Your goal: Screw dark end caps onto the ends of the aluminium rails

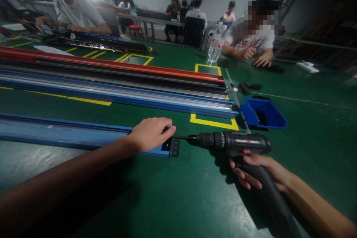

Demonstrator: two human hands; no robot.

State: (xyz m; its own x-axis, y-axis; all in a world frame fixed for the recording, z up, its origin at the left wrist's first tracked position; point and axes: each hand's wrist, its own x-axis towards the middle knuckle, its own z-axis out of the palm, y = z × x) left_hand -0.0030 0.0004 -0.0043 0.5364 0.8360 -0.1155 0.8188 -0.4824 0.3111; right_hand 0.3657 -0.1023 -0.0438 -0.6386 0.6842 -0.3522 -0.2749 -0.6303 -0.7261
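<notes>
My left hand (150,133) lies curled over the right end of a long blue metal rail (64,134) on the green table, fingers pressing it down beside a black end bracket (174,147). My right hand (258,173) is wrapped round the grip of a black cordless drill (237,142). The drill lies level, its bit pointing left and touching the bracket at the rail's end.
Several long rails, blue, grey and orange (117,81), lie across the table behind. A blue parts bin (263,114) stands right of them. A water bottle (215,46) and a seated person (251,41) are at the far side. Other people sit further back.
</notes>
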